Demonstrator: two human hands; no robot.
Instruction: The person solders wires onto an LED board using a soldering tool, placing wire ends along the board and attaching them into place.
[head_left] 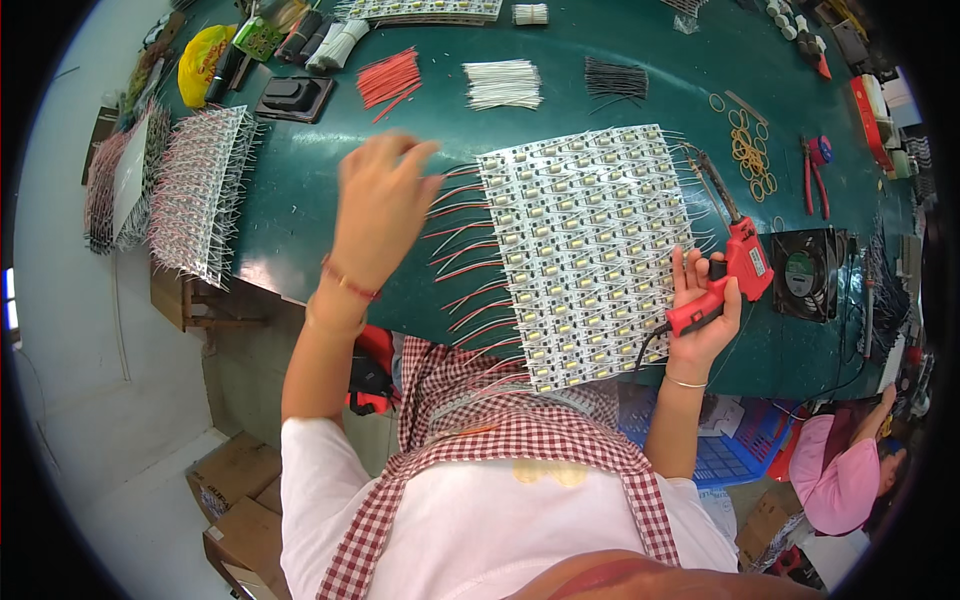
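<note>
A panel of many small white LED circuit boards (590,260) lies on the green table before me. Red, white and black wires stick out along its left side. My right hand (705,320), at its lower right, is closed round the handle of a red soldering gun (745,265), whose dark tip points up along the panel's right edge. My left hand (385,200) hangs in the air by the panel's upper left corner, fingers bent and blurred; whether they hold a wire I cannot make out. Beyond the panel lie cut red wires (389,78), white wires (502,84) and black wires (616,78).
Wired LED panels (200,190) stand stacked at the table's left edge. A black stand (295,97) sits behind them. To the right are rubber bands (750,155), red-handled pliers (816,175) and a black fan (805,275). A person in pink (840,470) is at the lower right.
</note>
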